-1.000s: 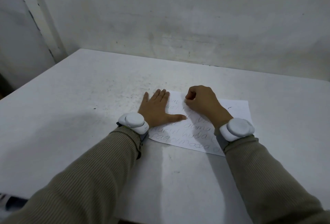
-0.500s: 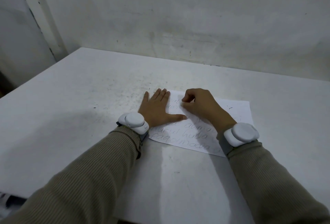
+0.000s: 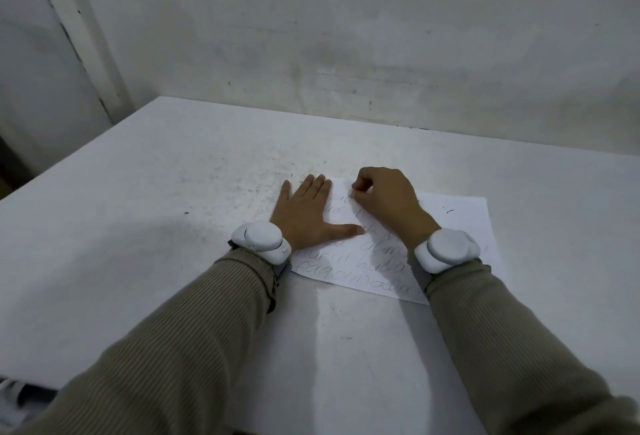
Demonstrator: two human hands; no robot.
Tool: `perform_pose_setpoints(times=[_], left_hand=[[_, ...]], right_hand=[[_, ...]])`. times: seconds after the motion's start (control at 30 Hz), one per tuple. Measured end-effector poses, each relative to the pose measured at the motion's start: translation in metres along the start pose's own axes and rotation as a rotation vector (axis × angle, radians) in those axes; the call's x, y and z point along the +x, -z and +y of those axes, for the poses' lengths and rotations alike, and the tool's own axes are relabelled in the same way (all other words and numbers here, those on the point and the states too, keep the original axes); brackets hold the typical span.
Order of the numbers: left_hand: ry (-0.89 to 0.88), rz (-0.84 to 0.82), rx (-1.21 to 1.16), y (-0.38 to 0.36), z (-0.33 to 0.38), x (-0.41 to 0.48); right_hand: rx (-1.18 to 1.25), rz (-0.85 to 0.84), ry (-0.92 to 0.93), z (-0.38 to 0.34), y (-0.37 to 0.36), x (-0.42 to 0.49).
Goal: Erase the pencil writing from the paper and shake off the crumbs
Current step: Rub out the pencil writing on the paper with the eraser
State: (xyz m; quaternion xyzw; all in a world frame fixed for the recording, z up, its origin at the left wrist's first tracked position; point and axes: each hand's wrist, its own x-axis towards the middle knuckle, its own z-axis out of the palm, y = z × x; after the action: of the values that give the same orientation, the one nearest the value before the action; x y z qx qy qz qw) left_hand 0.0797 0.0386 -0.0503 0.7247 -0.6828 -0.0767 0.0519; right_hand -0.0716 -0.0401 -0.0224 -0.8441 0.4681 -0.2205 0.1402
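Note:
A white sheet of paper with several lines of pencil writing lies flat on the white table. My left hand rests flat on the sheet's left edge, fingers straight and thumb spread out over the writing. My right hand is curled over the sheet's upper left part, fingertips pinched together and pressed down near the top line. What they pinch is hidden by the fingers. Faint marks show near the top lines, while the lower lines look darker.
A stained white wall stands just behind the table's far edge. The table's left edge runs diagonally, with a dark gap beyond it. Dark specks are scattered on the tabletop left of the sheet. Both wrists carry white bands.
My right hand has shifted slightly left over the top lines, with small back-and-forth movement of its fingertips. My left hand and the paper have stayed put.

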Motion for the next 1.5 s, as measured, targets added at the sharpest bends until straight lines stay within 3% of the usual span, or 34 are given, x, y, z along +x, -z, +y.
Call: perform_pose_setpoints(times=[0.2, 0.4, 0.6, 0.77, 0.97, 1.17, 1.37, 1.5], left_hand=[[-0.003, 0.011, 0.0, 0.0, 0.0, 0.0], [0.002, 0.001, 0.006, 0.0, 0.0, 0.0], [-0.003, 0.01, 0.002, 0.001, 0.001, 0.001], [0.004, -0.005, 0.0, 0.001, 0.001, 0.0], [0.004, -0.002, 0.005, 0.002, 0.002, 0.0], [0.006, -0.009, -0.001, 0.001, 0.001, 0.0], [0.007, -0.014, 0.0, 0.0, 0.0, 0.001], [0.002, -0.004, 0.009, 0.0, 0.001, 0.001]], right_hand=[[0.068, -0.124, 0.029, 0.0, 0.006, -0.001], [-0.072, -0.003, 0.006, -0.005, -0.001, 0.006], [0.038, -0.119, 0.039, -0.005, 0.003, 0.001], [-0.081, 0.015, 0.006, -0.008, -0.003, 0.007], [0.036, -0.115, 0.037, -0.009, 0.001, 0.001], [-0.082, 0.009, -0.01, -0.014, -0.004, 0.007], [0.005, -0.104, 0.012, -0.011, 0.0, 0.003], [-0.067, -0.008, -0.04, -0.011, -0.004, 0.008]])
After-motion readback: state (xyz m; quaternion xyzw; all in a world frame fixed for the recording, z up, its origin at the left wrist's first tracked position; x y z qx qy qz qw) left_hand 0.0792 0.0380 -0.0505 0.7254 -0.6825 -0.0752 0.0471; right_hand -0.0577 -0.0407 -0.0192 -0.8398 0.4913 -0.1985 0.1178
